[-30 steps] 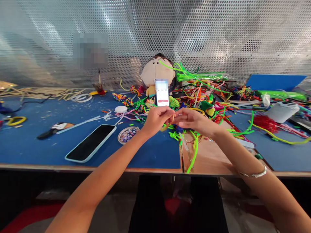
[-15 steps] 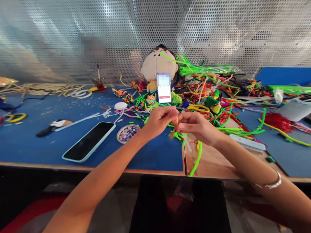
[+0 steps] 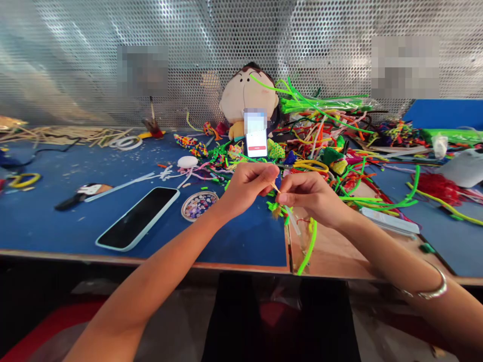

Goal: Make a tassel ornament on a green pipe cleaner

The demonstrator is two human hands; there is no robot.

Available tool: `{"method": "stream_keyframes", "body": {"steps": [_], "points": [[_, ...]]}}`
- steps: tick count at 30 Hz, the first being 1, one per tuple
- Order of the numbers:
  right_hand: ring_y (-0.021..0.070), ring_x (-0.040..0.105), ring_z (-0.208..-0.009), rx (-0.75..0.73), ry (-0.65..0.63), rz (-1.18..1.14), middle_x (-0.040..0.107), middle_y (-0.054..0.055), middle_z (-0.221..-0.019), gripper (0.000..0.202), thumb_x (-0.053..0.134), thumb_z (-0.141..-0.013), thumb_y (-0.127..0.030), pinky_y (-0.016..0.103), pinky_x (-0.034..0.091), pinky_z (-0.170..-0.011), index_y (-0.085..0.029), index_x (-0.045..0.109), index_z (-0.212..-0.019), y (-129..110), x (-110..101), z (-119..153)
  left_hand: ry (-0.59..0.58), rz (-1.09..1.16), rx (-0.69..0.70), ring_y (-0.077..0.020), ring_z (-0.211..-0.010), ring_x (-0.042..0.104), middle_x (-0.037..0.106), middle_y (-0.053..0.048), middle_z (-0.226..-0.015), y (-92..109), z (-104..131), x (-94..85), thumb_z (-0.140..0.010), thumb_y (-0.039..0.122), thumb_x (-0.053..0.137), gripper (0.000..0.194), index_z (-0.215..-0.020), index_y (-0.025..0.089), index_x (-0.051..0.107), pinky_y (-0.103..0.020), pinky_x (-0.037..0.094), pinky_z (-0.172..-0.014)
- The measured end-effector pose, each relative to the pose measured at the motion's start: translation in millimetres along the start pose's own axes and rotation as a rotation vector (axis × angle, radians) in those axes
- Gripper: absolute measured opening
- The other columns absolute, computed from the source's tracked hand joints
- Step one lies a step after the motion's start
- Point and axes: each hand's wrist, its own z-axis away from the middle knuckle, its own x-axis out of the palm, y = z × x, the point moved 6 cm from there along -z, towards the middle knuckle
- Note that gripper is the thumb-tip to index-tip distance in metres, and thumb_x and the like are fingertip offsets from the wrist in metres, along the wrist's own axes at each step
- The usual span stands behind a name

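My left hand (image 3: 253,182) is closed in a pinch, thumb on top, over the middle of the table. From its fingertips a thin yellowish strand (image 3: 276,188) runs down to my right hand (image 3: 310,195), which pinches the other end between thumb and forefinger. The strand looks taut; its ends are hidden in the fingers. A brownish-yellow tuft (image 3: 276,213) shows just below my right fingertips, and I cannot tell whether it hangs from the strand. Beneath the hands lie bright green pipe cleaner pieces (image 3: 307,249) and a translucent strip (image 3: 293,221).
A dark-screened phone (image 3: 139,219) and a round dish of beads (image 3: 199,205) lie left of my hands. A lit phone (image 3: 256,141) leans on a plush doll (image 3: 247,95). Heaped pipe cleaners (image 3: 332,130) spread behind and to the right. Perforated metal (image 3: 188,50) closes off the back.
My hands have drawn slightly apart, with the right one shifting a little to the right. The strand between them now shows as a short straight line.
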Motion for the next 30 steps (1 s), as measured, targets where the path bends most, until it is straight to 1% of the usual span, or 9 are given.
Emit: {"method": "stream_keyframes", "body": {"steps": [5,10,14,16,19,22,25,27,30], "points": [[0.0047,0.038,-0.05,-0.066,0.041,0.132,0.048,-0.005,-0.054,0.027,0.072,-0.072,-0.034,0.022,0.028,-0.047,-0.015,0.058,-0.061,-7.2,0.2,2.4,0.064,0.059,0.02,-0.0052,-0.043,0.039,0.043,0.003,-0.047,2.5,-2.4,-3.4,-0.085,0.051,0.054,0.047,-0.054,0.017,0.048,-0.02,0.028,-0.041],[0.0052,0.037,-0.051,-0.218,0.206,0.328,0.045,-0.006,-0.053,0.023,0.067,-0.076,-0.029,0.021,0.029,-0.049,-0.015,0.058,-0.061,-14.2,-6.1,6.5,0.113,0.017,-0.026,-0.0069,-0.047,0.047,0.052,0.001,-0.054,0.4,-1.5,-5.6,-0.087,0.053,0.049,0.044,-0.063,0.017,0.057,-0.019,0.035,-0.043],[0.0057,0.041,-0.052,-0.333,0.33,0.516,0.05,-0.004,-0.054,0.021,0.062,-0.08,-0.024,0.021,0.032,-0.051,-0.015,0.057,-0.062,-20.9,-9.2,10.9,0.102,-0.134,-0.016,-0.0068,-0.052,0.05,0.057,0.002,-0.06,3.8,1.1,-3.3,-0.082,0.04,0.06,0.027,-0.07,0.016,0.062,-0.019,0.039,-0.048],[0.0055,0.042,-0.051,-0.373,0.36,0.573,0.05,-0.004,-0.054,0.023,0.061,-0.081,-0.023,0.021,0.033,-0.051,-0.015,0.055,-0.06,-23.9,-9.0,12.3,0.085,-0.187,0.009,-0.0065,-0.055,0.052,0.06,0.002,-0.066,7.4,1.5,-0.7,-0.081,0.034,0.062,0.019,-0.074,0.016,0.063,-0.018,0.041,-0.05],[0.0052,0.04,-0.05,-0.385,0.383,0.633,0.048,-0.005,-0.052,0.026,0.059,-0.081,-0.022,0.02,0.031,-0.049,-0.016,0.051,-0.057,-25.7,-8.5,12.5,0.075,-0.231,0.022,-0.007,-0.059,0.055,0.061,0.002,-0.067,10.1,1.0,2.5,-0.079,0.031,0.063,0.015,-0.075,0.016,0.063,-0.017,0.045,-0.054],[0.0047,0.037,-0.049,-0.376,0.378,0.649,0.045,-0.006,-0.051,0.025,0.058,-0.081,-0.019,0.02,0.03,-0.048,-0.016,0.05,-0.057,-24.9,-8.3,11.3,0.094,-0.267,0.009,-0.0076,-0.06,0.055,0.061,0.002,-0.066,8.9,0.5,2.8,-0.078,0.031,0.064,0.015,-0.076,0.016,0.064,-0.018,0.046,-0.056],[0.0049,0.037,-0.05,-0.357,0.362,0.62,0.045,-0.006,-0.053,0.024,0.06,-0.08,-0.02,0.021,0.032,-0.049,-0.016,0.05,-0.059,-23.3,-9.5,10.4,0.106,-0.262,-0.013,-0.0071,-0.058,0.054,0.06,0.002,-0.065,6.8,0.0,2.1,-0.078,0.03,0.064,0.015,-0.073,0.016,0.063,-0.017,0.045,-0.054],[0.006,0.042,-0.053,-0.355,0.359,0.554,0.049,-0.005,-0.058,0.019,0.065,-0.078,-0.023,0.021,0.036,-0.052,-0.017,0.053,-0.065,-23.0,-11.4,10.7,0.115,-0.243,-0.025,-0.0063,-0.055,0.052,0.059,0.003,-0.062,6.3,-0.2,1.1,-0.078,0.03,0.064,0.016,-0.07,0.016,0.061,-0.016,0.042,-0.051],[0.0092,0.053,-0.064,-0.366,0.365,0.423,0.058,-0.002,-0.07,0.015,0.068,-0.077,-0.027,0.024,0.044,-0.06,-0.017,0.058,-0.083,-23.6,-15.0,11.9,0.118,-0.228,-0.028,-0.0055,-0.051,0.048,0.056,0.004,-0.06,7.3,-0.2,0.3,-0.078,0.03,0.064,0.017,-0.068,0.016,0.06,-0.017,0.038,-0.047]]}}
